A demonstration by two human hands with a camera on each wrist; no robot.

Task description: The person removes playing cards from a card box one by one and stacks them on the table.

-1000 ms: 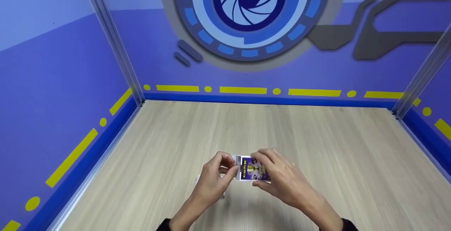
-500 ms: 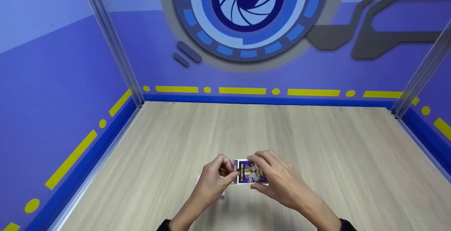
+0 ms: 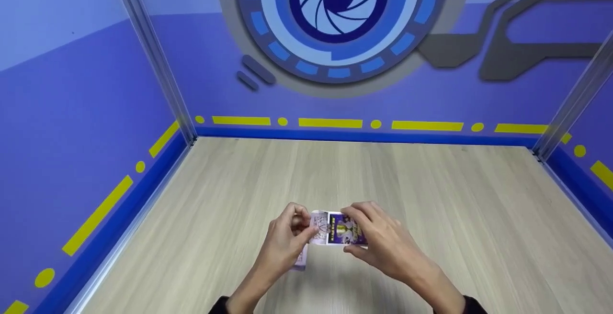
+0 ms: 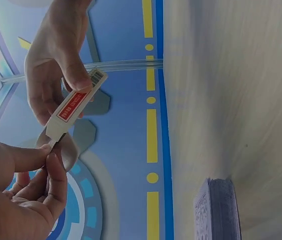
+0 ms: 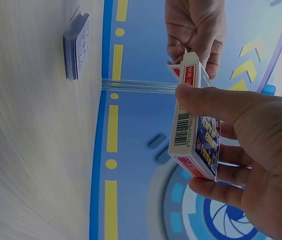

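Head view: card box (image 3: 346, 229) mid-table (image 3: 431, 185).

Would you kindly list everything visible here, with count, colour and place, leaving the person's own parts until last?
card box: one, purple front, white side with barcode, red ends; held above the table between both hands, end flap open.
card deck: one stack, pale purple backs; lying on the table under the left hand.
table: one, light wood grain; fills the lower view.
walls: three, blue-purple with yellow dashes and a round blue emblem; around the table.
left hand: one; pinches the box's end flap.
right hand: one; grips the box body.
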